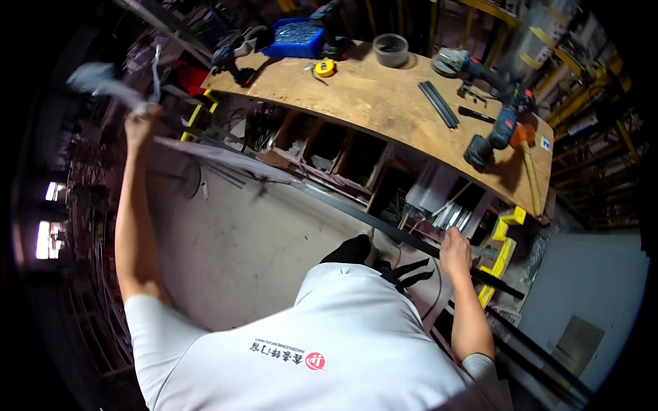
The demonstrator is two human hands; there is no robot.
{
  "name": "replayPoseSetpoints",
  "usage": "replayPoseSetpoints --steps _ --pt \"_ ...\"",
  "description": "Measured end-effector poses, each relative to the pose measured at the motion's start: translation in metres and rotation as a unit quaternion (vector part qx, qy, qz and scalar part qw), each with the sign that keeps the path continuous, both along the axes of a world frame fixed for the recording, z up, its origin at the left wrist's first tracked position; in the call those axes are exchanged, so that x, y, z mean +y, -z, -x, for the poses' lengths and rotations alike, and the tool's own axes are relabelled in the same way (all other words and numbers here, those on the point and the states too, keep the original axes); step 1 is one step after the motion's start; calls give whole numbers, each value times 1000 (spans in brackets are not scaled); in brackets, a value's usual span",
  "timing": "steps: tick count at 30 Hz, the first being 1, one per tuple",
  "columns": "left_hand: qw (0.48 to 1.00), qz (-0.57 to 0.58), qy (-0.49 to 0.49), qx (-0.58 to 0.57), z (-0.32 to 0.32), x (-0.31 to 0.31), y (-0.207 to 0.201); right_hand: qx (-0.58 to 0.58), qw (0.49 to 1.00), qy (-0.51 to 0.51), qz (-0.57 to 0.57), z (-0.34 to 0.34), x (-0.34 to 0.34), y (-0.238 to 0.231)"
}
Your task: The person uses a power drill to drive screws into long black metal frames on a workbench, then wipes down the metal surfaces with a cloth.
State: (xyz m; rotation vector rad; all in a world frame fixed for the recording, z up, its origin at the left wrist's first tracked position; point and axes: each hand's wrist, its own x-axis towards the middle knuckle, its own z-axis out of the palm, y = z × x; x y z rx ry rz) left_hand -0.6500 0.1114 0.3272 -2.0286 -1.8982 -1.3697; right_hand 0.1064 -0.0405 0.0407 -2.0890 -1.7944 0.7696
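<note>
A long dark metal profile (343, 209) slants across in front of me, below the bench's near edge, from the upper left down to the right. Clear plastic film (233, 159) trails along its left part. My left hand (142, 123), raised at the far left with the arm stretched out, is closed on this film; a loose, motion-smeared piece of it flares beyond the fist. At the profile's right part my right hand (455, 253) is closed round it, the fingers partly hidden.
On the wooden workbench (384, 96) lie cordless drills (504, 127), an angle grinder (462, 65), a hammer (529, 168), a yellow tape measure (324, 68), a clear tub (391, 51) and a blue bin (295, 40). Boxes (322, 147) sit beneath. A grey panel (582, 294) stands right.
</note>
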Motion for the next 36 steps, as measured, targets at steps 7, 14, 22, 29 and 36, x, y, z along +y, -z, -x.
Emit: replayPoseSetpoints --steps 7,14,22,29,36 --pt "612 713 105 326 -140 -219 71 17 999 6 -43 1 -1 11" --pt "832 358 335 -262 -283 -88 93 -34 998 3 -61 15 8 15" --pt "700 478 245 471 -184 45 156 18 984 -24 -177 266 100 -11" --pt "414 731 485 -242 -136 68 248 -57 995 86 -13 335 113 8" --pt "480 538 247 -647 -107 161 255 -117 993 32 -5 343 111 15"
